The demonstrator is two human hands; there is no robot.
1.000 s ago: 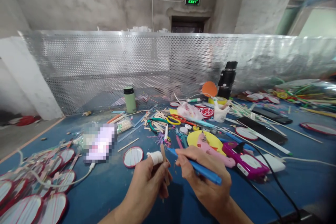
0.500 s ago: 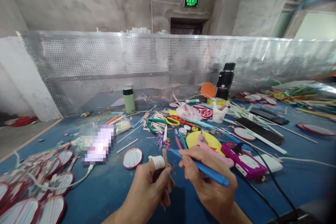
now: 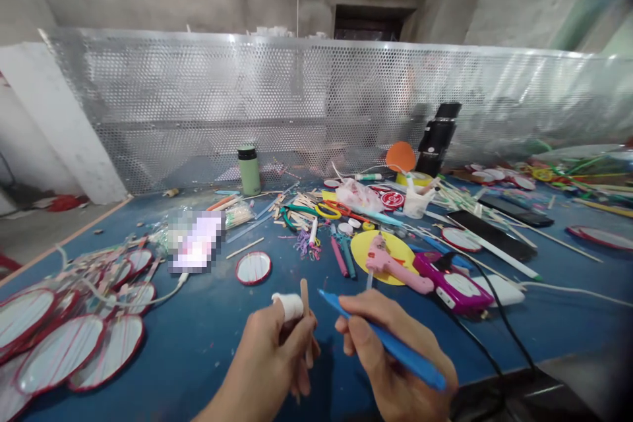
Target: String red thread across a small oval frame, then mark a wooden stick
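Note:
My left hand point(image 3: 277, 349) is closed around a wooden craft stick point(image 3: 304, 297), which stands nearly upright between thumb and fingers. White tape point(image 3: 289, 306) wraps one finger of that hand. In my right hand point(image 3: 395, 356) I grip a blue marker pen point(image 3: 395, 346) like a writing tool; its tip points up and left, a short gap from the stick. Beyond my right hand a pink glue gun point(image 3: 398, 267) lies on a yellow disc point(image 3: 361, 247), with a purple box-shaped device point(image 3: 455, 283) beside it. A round red-rimmed disc point(image 3: 254, 268) lies ahead of my left hand.
Several red-rimmed discs point(image 3: 62, 349) pile up at left, near a phone point(image 3: 200, 241) on a white cable. A green cup point(image 3: 248, 171) and black flask point(image 3: 438, 138) stand by the perforated metal screen point(image 3: 208, 92). Scissors point(image 3: 326, 211), sticks and pens clutter the middle; black cables point(image 3: 475, 343) run at right.
The camera view has tilted down, so the background sits higher in the picture. The marker tip and the stick are slightly farther apart than before. Both hands keep their holds.

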